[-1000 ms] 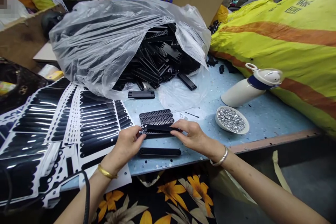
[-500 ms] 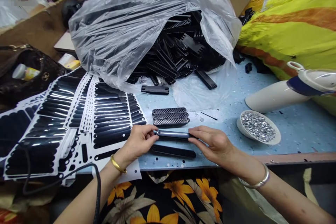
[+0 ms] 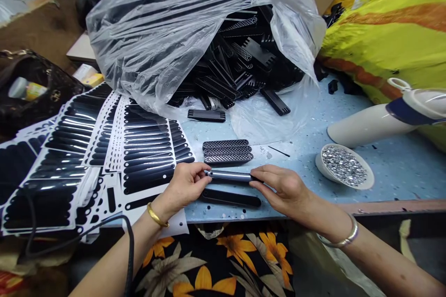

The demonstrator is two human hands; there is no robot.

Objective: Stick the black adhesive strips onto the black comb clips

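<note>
Between my two hands stretches a narrow, glossy dark strip [image 3: 230, 176] with rounded ends and a small hole near its left end. My left hand [image 3: 190, 181] pinches the left end between thumb and fingers. The right end sits in the fingers of my right hand [image 3: 278, 183]. Just below it a long black bar [image 3: 232, 197] with rounded ends lies on the table. Right above the strip, several black pieces with a mesh pattern [image 3: 227, 151] lie side by side. Sheets of similar black strips [image 3: 148, 153] are spread by my left forearm.
A large clear plastic bag [image 3: 149, 41] full of black plastic parts [image 3: 240, 65] fills the back. To the right are a white bowl [image 3: 324, 169] of small shiny metal pieces, a lying white bottle [image 3: 362, 125] and a yellow sack [image 3: 393, 41]. A dark cable [image 3: 130, 246] crosses my left forearm.
The view has shifted slightly. Both hands keep the same hold on the strip, with hardly any movement.
</note>
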